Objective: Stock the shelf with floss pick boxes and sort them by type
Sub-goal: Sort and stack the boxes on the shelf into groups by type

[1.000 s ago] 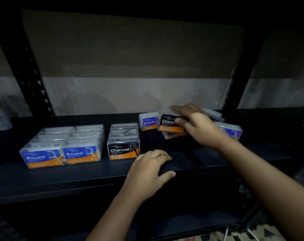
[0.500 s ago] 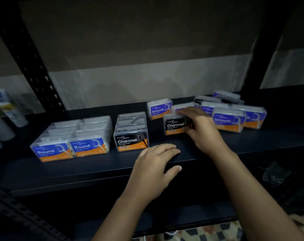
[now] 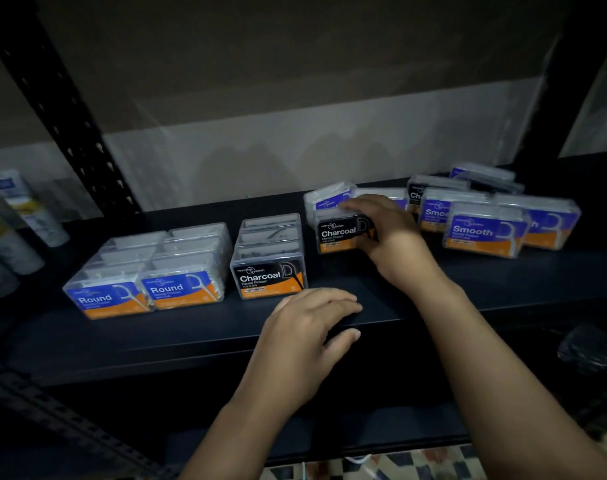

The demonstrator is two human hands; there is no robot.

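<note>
1. Since a second ago, right hand [image 3: 392, 237] has brought the clear plastic black-labelled "Charcoal" floss pick box [image 3: 340, 233] forward and left, out of the loose pile.
2. Right hand fingers curl over the box's top and right end, closed around it; box sits just right of the sorted Charcoal row [image 3: 270, 258]; whether it rests on the shelf is unclear.
3. Left hand [image 3: 305, 341] lies flat, fingers spread, palm down on the front edge of the dark metal shelf [image 3: 191, 327], holding nothing.
4. Two rows of clear blue-and-orange "Round" boxes [image 3: 146, 275] stand left of the Charcoal row.
5. Unsorted blue "Smooth" boxes [image 3: 482, 230] cluster at right.
6. White tubes [image 3: 25, 206] stand far left.
</note>
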